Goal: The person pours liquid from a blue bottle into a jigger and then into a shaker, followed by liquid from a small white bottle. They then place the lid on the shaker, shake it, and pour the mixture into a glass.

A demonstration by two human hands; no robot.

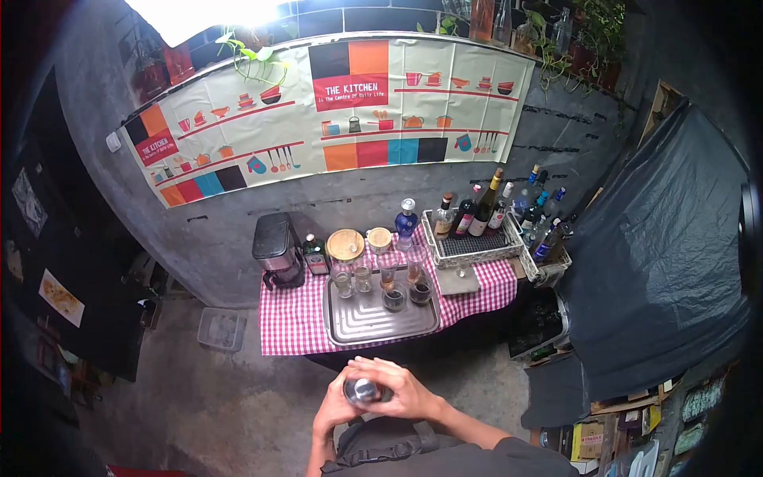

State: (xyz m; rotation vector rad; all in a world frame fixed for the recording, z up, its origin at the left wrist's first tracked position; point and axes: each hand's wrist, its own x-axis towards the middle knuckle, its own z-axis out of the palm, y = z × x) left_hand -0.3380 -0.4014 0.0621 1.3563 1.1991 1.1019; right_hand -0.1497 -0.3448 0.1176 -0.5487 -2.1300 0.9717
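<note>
A shiny metal cocktail shaker [363, 390] is held close to my body, its rounded top facing up at the camera. My left hand [337, 407] wraps round its left side. Across the far and right side, my right hand [404, 389] is closed on the same shaker, and its lower part is hidden. Beyond my hands a metal tray [377, 322] rests on a table with a red checked cloth [290, 334]. Several glasses stand on it, among them a glass with dark contents [393, 299] and a clear glass [343, 285].
A black coffee machine [276, 250] and a dark bottle [315, 254] stand at the table's left. A blue bottle [406, 224] is behind the glasses. Right of it, a wicker basket [469, 256] holds several bottles. A plastic bin [222, 329] sits on the floor at left.
</note>
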